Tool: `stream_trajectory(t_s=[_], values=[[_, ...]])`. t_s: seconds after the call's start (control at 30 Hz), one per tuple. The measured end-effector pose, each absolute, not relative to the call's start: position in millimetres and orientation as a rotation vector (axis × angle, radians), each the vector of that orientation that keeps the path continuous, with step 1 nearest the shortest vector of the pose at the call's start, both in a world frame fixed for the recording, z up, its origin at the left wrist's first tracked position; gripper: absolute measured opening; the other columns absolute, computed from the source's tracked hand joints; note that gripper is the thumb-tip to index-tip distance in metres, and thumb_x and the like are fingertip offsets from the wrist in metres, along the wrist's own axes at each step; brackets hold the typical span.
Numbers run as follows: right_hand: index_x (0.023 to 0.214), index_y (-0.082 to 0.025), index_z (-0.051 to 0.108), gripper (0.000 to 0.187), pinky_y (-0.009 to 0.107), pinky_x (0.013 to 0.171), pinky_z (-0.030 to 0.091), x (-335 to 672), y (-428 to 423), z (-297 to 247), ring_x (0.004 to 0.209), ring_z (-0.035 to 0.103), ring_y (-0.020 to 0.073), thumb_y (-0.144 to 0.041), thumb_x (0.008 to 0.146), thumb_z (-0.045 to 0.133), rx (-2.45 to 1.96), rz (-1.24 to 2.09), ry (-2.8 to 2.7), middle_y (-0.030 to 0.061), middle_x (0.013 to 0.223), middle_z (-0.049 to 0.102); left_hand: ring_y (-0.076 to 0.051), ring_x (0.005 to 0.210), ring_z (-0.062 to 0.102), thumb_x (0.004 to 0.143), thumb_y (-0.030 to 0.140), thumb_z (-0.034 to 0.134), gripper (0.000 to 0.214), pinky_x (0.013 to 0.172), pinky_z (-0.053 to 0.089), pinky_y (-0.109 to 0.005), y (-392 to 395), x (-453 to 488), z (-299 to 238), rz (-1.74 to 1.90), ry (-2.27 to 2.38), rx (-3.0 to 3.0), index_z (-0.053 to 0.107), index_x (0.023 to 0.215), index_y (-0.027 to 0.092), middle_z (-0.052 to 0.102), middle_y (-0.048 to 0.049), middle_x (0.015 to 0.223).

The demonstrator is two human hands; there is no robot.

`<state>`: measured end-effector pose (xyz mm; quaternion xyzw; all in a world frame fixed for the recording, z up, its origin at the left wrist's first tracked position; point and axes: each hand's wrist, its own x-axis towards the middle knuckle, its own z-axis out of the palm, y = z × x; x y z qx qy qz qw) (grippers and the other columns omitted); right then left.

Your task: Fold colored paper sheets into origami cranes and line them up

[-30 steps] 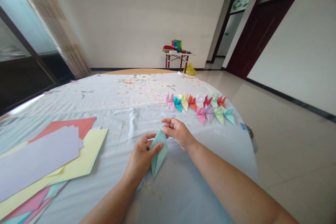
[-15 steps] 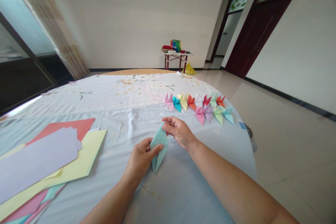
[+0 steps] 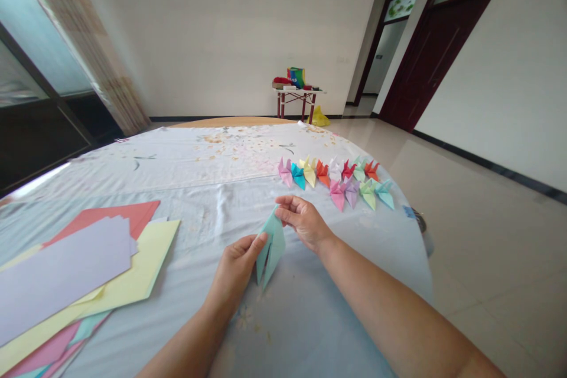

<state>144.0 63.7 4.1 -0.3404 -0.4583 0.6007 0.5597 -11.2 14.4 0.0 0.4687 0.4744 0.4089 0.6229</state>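
A pale turquoise folded paper (image 3: 275, 246), diamond-shaped with a slit running up from its lower end, is held up between my two hands over the table. My left hand (image 3: 240, 260) grips its left edge, the thumb on the near face and the other fingers behind it, partly hidden. At the top corner, my right hand (image 3: 303, 220) pinches the paper between thumb and fingertips. Beyond it, several folded paper cranes (image 3: 338, 194) in various colours stand in two rows at the table's right side.
Coloured paper sheets (image 3: 66, 274) lie in an overlapping pile at the left. A floral cloth (image 3: 199, 189) covers the round table, whose curved edge runs along the right. Far back, a small table (image 3: 301, 91) holds a colourful bag (image 3: 296, 77) by the wall.
My left thumb has slid from the middle of the paper toward its left edge, baring more of the slit. My right hand keeps its pinch at the top, nearly unmoved.
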Motion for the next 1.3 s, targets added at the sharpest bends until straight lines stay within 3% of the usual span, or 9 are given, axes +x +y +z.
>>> stream_trajectory(t_s=[0.43,0.67,1.3], values=[[0.089,-0.016,0.061,0.033,0.022,0.057,0.040,141,64,4,0.059,0.052,0.0079,-0.027,0.060,0.073,-0.832,1.388,-1.019,-0.0036,0.065,0.056,-0.009,0.048,0.044,0.073,0.051,0.056,0.040,0.045,0.035,-0.018,15,-13,-7,0.947,1.100,1.127,0.067,0.084,0.014,0.053,0.0021,0.054],[0.090,-0.017,0.063,0.032,0.023,0.058,0.040,142,65,4,0.062,0.052,0.0087,-0.029,0.061,0.072,-0.870,1.386,-1.032,-0.0018,0.069,0.059,-0.013,0.049,0.050,0.067,0.055,0.058,0.043,0.048,0.041,-0.022,11,-10,5,0.920,1.080,1.088,0.069,0.076,0.014,0.057,-0.0002,0.052],[0.086,-0.017,0.062,0.028,0.022,0.058,0.041,146,69,1,0.062,0.051,0.0090,-0.031,0.063,0.070,-0.934,1.246,-1.057,-0.0018,0.068,0.058,-0.016,0.063,0.062,0.058,0.042,0.072,0.038,0.065,0.049,-0.028,14,-8,3,0.783,1.014,1.009,0.068,0.085,0.016,0.068,-0.0019,0.069]])
